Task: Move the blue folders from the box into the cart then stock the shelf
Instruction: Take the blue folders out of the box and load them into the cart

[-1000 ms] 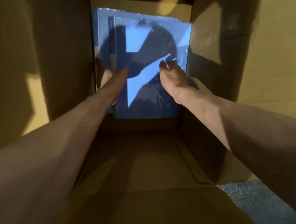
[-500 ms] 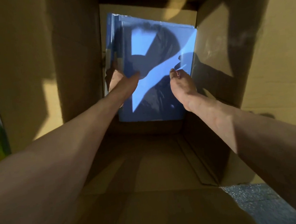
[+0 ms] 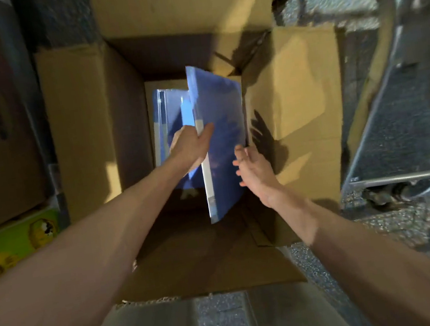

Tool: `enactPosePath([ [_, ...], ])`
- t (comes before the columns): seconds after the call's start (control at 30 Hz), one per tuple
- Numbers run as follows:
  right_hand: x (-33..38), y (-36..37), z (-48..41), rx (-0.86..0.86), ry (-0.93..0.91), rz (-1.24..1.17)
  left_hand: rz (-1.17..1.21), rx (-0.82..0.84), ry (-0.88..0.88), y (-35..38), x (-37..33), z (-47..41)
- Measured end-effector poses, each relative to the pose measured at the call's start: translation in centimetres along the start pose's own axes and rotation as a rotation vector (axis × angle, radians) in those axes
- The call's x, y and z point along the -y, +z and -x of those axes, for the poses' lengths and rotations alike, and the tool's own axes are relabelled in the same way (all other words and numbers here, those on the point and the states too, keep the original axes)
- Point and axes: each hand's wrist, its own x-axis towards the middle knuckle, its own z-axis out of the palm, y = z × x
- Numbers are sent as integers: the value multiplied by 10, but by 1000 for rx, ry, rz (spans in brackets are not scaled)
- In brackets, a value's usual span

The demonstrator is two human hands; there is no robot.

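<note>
1. One blue folder is held up inside the open box, above the other blue folders that lie flat on the box floor.
2. The task is judged to be at an early stage. This folder is not yet out of the box, more are to be taken after it, and none can be seen in the cart. No shelf is in view, so the stocking is all left to do.
3. The folder is tilted up on its long side. Its long axis runs from the near end of the box towards the far wall, with the broad face turned to the right.
4. Its pale left edge is pinched by the left hand, thumb on the face.
5. The right hand is spread with fingers apart at the lower right edge. Contact cannot be told.
6. The cart is placed just right of the box, and a green package is seen on the left.
</note>
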Motion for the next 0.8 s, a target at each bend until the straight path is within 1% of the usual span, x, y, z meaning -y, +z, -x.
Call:
enactPosePath([
  [0.07, 17, -19, 36, 24, -23, 5, -9, -15, -2, -21, -21, 32],
  [0.17, 49, -43, 87, -13, -94, 10, 14, -41, 27, -54, -54, 81],
  [0.2, 60, -53, 103, 7, -123, 26, 26, -43, 31, -64, -64, 97],
  [0.27, 72, -66, 127, 108, -152, 64, 66, -38, 19, -76, -71, 116],
  [0.33, 84, -76, 148, 238, -192, 158, 99, -11, 4, -86, -75, 129],
  [0.4, 89, -78, 162, 290, -275, 252, 151, 36, 8, -90, -77, 135],
  [0.47, 85, -68, 166, 217, -381, 306, 197, 78, 24, -92, -76, 138],
  [0.53, 83, -54, 166, 113, -477, 424, 217, 132, 48, -94, -77, 138],
  [0.63, 78, -28, 163, -107, -592, 629, 141, 233, 50, -100, -73, 122],
  [0.67, 79, -23, 162, -148, -616, 629, 121, 260, 34, -102, -72, 118],
  [0.73, 86, -18, 153, -88, -577, 552, 177, 279, -7, -103, -63, 109],
  [0.77, 91, -15, 148, -56, -534, 504, 234, 250, -19, -102, -54, 104],
  [0.8, 95, -12, 144, -61, -496, 442, 284, 192, -26, -101, -46, 100],
])
